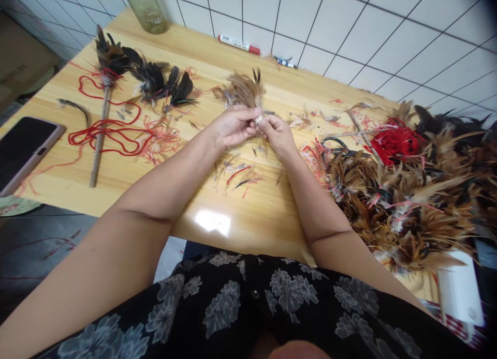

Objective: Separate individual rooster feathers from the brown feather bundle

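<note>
Over the middle of the wooden table, a small bunch of brown feathers fans out away from me, with a few dark tips. My left hand is closed around its lower end, thumb on top. My right hand pinches the pale quill ends beside the left fingertips. The two hands nearly touch, and the fingers hide most of the quills. To the left lies a wooden stick with dark feathers bound at its far end. Another bunch of black feathers lies between it and my hands.
A big heap of brown feathers covers the right side, with red string and scissors. Loose red cord loops over the stick. A phone sits at the left edge; a red marker and bottle stand near the tiled wall.
</note>
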Demonstrator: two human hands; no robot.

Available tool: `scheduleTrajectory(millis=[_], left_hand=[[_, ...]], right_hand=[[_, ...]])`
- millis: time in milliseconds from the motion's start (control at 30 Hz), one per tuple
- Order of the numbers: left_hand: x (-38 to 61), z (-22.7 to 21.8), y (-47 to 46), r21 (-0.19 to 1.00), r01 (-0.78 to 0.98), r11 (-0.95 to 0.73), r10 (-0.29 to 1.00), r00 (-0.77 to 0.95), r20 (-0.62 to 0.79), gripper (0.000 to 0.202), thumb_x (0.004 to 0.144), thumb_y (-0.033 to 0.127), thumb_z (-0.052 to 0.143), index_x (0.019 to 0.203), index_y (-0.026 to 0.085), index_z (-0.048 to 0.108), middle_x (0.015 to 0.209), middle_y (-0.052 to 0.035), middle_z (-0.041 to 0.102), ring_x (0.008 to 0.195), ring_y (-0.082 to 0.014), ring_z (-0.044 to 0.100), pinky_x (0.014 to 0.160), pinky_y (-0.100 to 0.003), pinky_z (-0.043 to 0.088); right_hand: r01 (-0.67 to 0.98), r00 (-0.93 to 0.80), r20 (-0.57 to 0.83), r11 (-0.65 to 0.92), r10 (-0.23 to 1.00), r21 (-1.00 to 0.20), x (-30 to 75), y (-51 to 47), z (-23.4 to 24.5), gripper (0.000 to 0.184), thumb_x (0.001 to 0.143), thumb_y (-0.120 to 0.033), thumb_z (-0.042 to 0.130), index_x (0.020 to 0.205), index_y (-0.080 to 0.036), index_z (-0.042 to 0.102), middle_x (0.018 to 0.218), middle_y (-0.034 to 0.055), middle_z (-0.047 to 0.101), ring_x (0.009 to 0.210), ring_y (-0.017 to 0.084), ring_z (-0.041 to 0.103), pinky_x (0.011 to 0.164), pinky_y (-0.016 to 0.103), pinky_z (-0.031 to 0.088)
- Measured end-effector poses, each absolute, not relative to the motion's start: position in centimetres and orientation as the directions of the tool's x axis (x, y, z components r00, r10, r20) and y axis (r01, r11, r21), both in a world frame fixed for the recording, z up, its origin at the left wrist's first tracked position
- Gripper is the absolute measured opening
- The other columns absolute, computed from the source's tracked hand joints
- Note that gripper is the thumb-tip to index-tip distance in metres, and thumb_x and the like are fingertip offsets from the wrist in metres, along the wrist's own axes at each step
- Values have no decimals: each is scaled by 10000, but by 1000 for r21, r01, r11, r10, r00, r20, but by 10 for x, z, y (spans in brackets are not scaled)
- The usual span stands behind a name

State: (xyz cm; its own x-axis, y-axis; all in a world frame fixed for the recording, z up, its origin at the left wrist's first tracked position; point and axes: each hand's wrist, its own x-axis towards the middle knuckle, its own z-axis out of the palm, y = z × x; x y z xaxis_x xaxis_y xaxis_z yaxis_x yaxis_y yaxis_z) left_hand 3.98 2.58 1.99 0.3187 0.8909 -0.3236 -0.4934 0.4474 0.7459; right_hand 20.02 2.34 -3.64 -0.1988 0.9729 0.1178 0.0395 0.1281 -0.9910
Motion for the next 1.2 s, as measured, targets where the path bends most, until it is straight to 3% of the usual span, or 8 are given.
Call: scheduleTrajectory(millis=[167, 333, 500, 600, 800, 967, 1200], left_hand=[[37, 25, 26, 787, -489, 376, 925, 242, -292, 545, 1143, 55, 829, 653, 132, 603, 596, 9, 574, 515, -39, 539, 479, -106, 361], [36, 27, 28, 787, -513, 341, 940, 172, -295, 518, 1151, 2, 762, 664, 124, 633, 615, 1, 610, 530, -29, 531, 492, -106, 366], [43, 23, 27, 755, -539, 372, 928, 194, -319, 494, 1155, 24, 767, 681, 111, 659, 621, -7, 620, 530, -31, 529, 492, -107, 366], [46, 20, 25, 740, -539, 402, 915, 238, -324, 481, 1158, 21, 761, 689, 92, 687, 635, -23, 641, 534, -33, 555, 494, -109, 375], [47, 15, 25, 745, -532, 404, 915, 247, -320, 453, 1107, 29, 849, 687, 91, 692, 637, -19, 648, 534, -38, 565, 505, -118, 397], [45, 13, 28, 771, -509, 383, 923, 238, -302, 422, 1031, 63, 958, 717, 110, 681, 653, -6, 656, 544, -42, 567, 504, -125, 393], [29, 12, 33, 906, -364, 217, 975, 133, -181, 428, 918, 10, 1010, 757, 184, 653, 624, 44, 599, 566, -77, 515, 552, -169, 396]], right_hand=[[64, -182, 132, 146, 974, -987, 207, 30, -46, 704, 989, -929, 817, 889, -249, 664, 785, -27, 607, 767, 137, 563, 760, 284, 559], [92, -139, 158, 172, 978, -981, 212, 38, -57, 706, 921, -937, 885, 1046, -267, 701, 909, -5, 669, 908, 180, 645, 865, 329, 629], [134, -150, 185, 206, 971, -969, 210, 51, -76, 739, 912, -880, 944, 1294, -298, 698, 925, -20, 615, 954, 206, 678, 900, 364, 675], [135, -145, 202, 222, 969, -966, 211, 55, -85, 746, 939, -876, 922, 1349, -299, 685, 935, -24, 608, 965, 205, 701, 921, 373, 698], [123, -154, 200, 220, 968, -968, 211, 54, -86, 728, 988, -935, 818, 1308, -301, 658, 915, -32, 600, 887, 180, 671, 862, 352, 691], [104, -155, 174, 192, 972, -976, 208, 47, -77, 733, 966, -945, 833, 1253, -292, 662, 882, -42, 590, 841, 171, 622, 853, 341, 653], [136, -126, 155, 171, 980, -976, 210, 33, -48, 579, 998, -815, 886, 1034, -259, 724, 983, 18, 703, 1027, 212, 684, 1013, 360, 629]])
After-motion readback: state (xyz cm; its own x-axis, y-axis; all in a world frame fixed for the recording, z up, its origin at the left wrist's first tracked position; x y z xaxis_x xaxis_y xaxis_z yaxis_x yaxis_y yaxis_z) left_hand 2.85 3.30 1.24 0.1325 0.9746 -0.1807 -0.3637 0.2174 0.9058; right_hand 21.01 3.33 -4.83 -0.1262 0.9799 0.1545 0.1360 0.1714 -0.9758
